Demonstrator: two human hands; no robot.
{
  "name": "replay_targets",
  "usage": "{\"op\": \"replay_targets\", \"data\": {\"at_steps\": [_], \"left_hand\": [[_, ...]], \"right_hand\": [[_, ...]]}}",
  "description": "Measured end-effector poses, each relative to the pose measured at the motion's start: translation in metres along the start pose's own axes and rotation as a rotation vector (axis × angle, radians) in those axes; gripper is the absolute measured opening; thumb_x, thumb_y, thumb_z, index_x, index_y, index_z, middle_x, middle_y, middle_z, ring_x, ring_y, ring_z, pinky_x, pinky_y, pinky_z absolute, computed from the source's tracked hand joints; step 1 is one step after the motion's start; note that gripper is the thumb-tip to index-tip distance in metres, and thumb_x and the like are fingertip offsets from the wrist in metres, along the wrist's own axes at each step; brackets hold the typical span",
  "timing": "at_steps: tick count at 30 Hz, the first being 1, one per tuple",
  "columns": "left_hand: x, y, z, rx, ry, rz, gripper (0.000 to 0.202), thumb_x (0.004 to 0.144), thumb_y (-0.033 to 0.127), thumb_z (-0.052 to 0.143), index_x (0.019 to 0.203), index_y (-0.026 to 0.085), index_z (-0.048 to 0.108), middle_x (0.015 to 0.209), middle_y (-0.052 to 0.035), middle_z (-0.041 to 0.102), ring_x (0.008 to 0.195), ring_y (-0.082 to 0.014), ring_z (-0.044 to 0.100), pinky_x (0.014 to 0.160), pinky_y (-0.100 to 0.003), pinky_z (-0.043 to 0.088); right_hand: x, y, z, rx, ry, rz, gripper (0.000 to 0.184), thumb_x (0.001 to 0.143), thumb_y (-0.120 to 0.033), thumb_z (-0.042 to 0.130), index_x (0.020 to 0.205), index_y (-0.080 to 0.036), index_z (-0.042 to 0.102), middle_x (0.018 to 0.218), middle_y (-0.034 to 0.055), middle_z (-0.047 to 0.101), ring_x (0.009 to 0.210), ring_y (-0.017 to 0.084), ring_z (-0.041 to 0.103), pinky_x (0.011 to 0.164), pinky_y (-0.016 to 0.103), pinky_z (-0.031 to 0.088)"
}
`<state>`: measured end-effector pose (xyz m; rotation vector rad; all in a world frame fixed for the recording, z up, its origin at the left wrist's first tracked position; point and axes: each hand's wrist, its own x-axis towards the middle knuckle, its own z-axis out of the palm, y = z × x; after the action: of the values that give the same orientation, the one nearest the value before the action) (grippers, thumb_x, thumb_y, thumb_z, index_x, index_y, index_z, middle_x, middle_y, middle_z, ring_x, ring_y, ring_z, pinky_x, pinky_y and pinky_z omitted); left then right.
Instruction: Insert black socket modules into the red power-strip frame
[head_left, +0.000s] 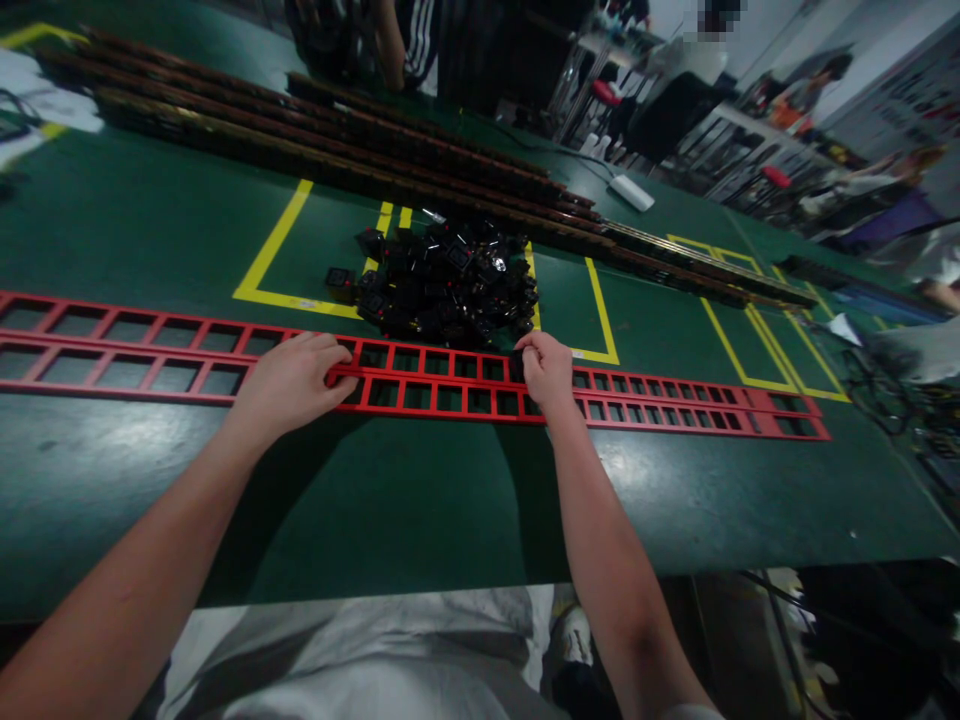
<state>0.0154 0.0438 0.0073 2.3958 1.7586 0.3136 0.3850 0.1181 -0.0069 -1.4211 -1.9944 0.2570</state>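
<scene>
Lap (352, 650): pale garment at the bottom edge, nearest the lens, tucked under the table (420, 500); both bare forearms reach out over it.
Left hand (292, 380): palm down on the red frame (675, 408), fingers (334, 362) loosely bent, tips on the middle bar, holding nothing. Judged a steadying press, so the long frame does not slide.
Right hand (546, 372): at the far rail of the red frame, well apart from the left. Fingers pinched narrow round what looks like a small black part (516, 364), over an open cell. Grip partly hidden by the knuckles.
Frame layout: two rows of rectangular cells, flat on the table, running left to right near the front edge, within easy reach of both hands. Cells in view look unfilled.
Heap of black parts (442, 285): loose pile just beyond the frame, among yellow tape lines (274, 245). Close behind the right hand, probably for a short reach.
Dark strips (337, 140): long stack laid diagonally on the far side, clear of the working lane.
Other person (409, 40): torso and arm at the far edge, touching none of the above.
</scene>
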Motion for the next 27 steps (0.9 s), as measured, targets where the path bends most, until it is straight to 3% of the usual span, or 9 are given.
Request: {"op": "replay_targets", "data": {"at_steps": [8, 19, 27], "left_hand": [[0.0012, 0.0001, 0.0003, -0.027, 0.002, -0.005, 0.038, 0.089, 0.044, 0.048, 0.098, 0.017, 0.074, 0.107, -0.0165, 0.072, 0.103, -0.0352, 0.066, 0.092, -0.05, 0.054], [0.0006, -0.0012, 0.001, -0.008, -0.007, -0.002, 0.038, 0.09, 0.044, 0.046, 0.099, 0.018, 0.072, 0.109, -0.0155, 0.072, 0.105, -0.0341, 0.066, 0.093, -0.048, 0.053], [0.0003, -0.0012, 0.0006, -0.029, 0.003, -0.003, 0.036, 0.09, 0.044, 0.048, 0.098, 0.02, 0.073, 0.108, -0.0149, 0.073, 0.105, -0.0338, 0.066, 0.094, -0.049, 0.054]], "right_hand": [[0.0003, -0.0024, -0.0007, -0.048, 0.05, -0.142, 0.015, 0.082, -0.018, 0.045, 0.071, -0.025, 0.053, 0.078, 0.0069, 0.063, 0.083, 0.025, 0.06, 0.076, 0.038, 0.044], [0.0009, -0.0044, -0.0016, -0.092, -0.04, -0.031, 0.018, 0.082, -0.02, 0.046, 0.068, -0.024, 0.057, 0.076, 0.0056, 0.065, 0.075, 0.022, 0.059, 0.071, 0.035, 0.04], [-0.0009, 0.0005, 0.0012, -0.065, -0.021, 0.046, 0.023, 0.079, -0.014, 0.044, 0.085, -0.024, 0.064, 0.08, 0.0047, 0.069, 0.074, 0.023, 0.061, 0.071, 0.035, 0.043]]}}
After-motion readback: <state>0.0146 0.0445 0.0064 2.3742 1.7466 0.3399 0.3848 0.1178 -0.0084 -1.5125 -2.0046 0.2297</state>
